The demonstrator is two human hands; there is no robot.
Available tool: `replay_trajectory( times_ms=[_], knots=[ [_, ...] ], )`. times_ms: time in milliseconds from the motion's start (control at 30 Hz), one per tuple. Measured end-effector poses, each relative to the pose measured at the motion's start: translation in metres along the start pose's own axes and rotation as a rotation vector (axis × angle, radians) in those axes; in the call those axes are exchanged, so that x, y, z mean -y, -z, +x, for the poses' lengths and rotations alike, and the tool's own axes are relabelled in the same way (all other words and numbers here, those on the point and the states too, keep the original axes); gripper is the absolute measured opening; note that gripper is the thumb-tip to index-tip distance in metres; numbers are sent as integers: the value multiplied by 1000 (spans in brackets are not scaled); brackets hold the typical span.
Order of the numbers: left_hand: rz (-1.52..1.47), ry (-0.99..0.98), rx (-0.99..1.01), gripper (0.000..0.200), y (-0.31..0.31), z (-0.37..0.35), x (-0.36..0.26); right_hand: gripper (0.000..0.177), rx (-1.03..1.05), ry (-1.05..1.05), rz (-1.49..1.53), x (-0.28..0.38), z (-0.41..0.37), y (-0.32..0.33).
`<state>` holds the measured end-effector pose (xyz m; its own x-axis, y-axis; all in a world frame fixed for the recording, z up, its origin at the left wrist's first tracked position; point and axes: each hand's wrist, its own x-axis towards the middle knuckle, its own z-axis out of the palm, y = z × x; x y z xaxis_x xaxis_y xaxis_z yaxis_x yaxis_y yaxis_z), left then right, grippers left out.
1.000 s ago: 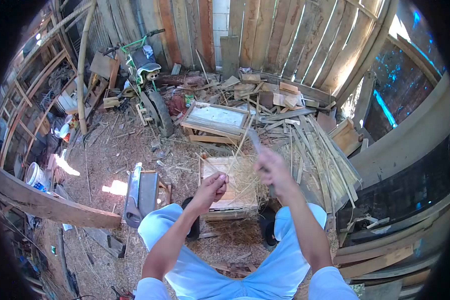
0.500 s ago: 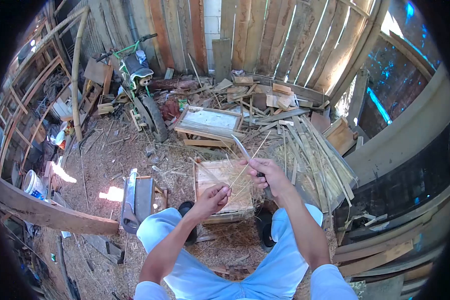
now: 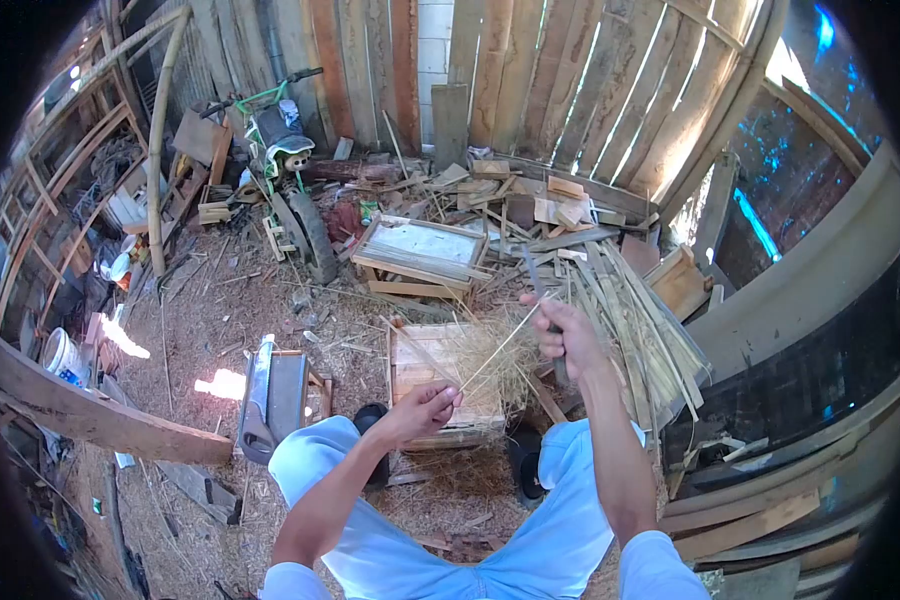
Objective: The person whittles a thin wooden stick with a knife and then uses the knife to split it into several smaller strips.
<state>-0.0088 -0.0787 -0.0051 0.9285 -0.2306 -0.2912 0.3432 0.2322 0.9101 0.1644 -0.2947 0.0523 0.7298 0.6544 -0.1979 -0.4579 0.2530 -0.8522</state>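
Between my hands stretches a thin pale strip of wood or bamboo point(image 3: 497, 349), slanting up to the right. The fingers of my left hand point(image 3: 426, 411) pinch its lower end. My right hand point(image 3: 568, 335) is wrapped round the handle of a knife point(image 3: 534, 272), whose blade points up and away from me. The strip's upper end meets the knife at my right fingers. Beneath my hands stands a low wooden box point(image 3: 420, 360), with a heap of fine straw-like shavings point(image 3: 505, 365) on its right side.
A handsaw point(image 3: 257, 400) lies on a small stool point(image 3: 288, 388) at my left. Ahead are a wooden frame with a pale panel point(image 3: 417, 246), a small motorbike point(image 3: 288, 190) and piled scrap wood point(image 3: 560, 205). Long split strips point(image 3: 625, 320) lie on the right; a beam point(image 3: 110, 420) crosses the left.
My right hand has moved right and slightly down with the knife, drawing it along the strip to its upper end. My left hand has dropped slightly, still pinching the strip.
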Motion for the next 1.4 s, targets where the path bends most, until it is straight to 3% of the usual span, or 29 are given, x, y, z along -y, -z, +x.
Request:
replay_trajectory(
  times_ms=[133, 200, 367, 433, 700, 767, 833, 933, 1067, 1133, 1233, 1400],
  knots=[
    [-136, 25, 7, 25, 2, 2, -6, 33, 122, -143, -80, -36, -11, -37],
    [-143, 24, -34, 25, 4, 2, -11, 36, 280, -331, -54, -54, -13, -51],
    [-107, 3, -16, 25, 7, -8, -9, 38, 297, -339, -32, -34, -8, -45],
    [-85, 11, -11, 25, 9, -6, -4, 40, 294, -210, -41, -23, -6, -32],
    [-97, -32, -59, 26, 11, -8, -1, 41, 420, -370, -103, -54, -14, -54],
    [-84, -43, 15, 26, 16, -11, -1, 40, 409, -288, -195, -45, -7, -39],
    [-47, -35, 20, 26, 15, -17, -1, 38, 186, -89, -83, -17, -2, -24],
    [19, -34, 29, 26, 12, -17, -1, 36, 185, -52, -22, 5, 0, -2],
    [99, -76, 4, 26, 14, -12, 5, 36, 168, -32, -57, 0, -15, -15],
    [107, -86, -5, 26, 13, -12, 3, 37, 258, -173, -150, -5, -20, -27],
    [123, -89, -26, 26, 13, -11, 2, 37, 225, -240, -107, -7, -11, -21],
    [136, -112, -51, 26, 12, -11, 0, 30, 131, -136, -33, 18, -4, 6]
  ],
)
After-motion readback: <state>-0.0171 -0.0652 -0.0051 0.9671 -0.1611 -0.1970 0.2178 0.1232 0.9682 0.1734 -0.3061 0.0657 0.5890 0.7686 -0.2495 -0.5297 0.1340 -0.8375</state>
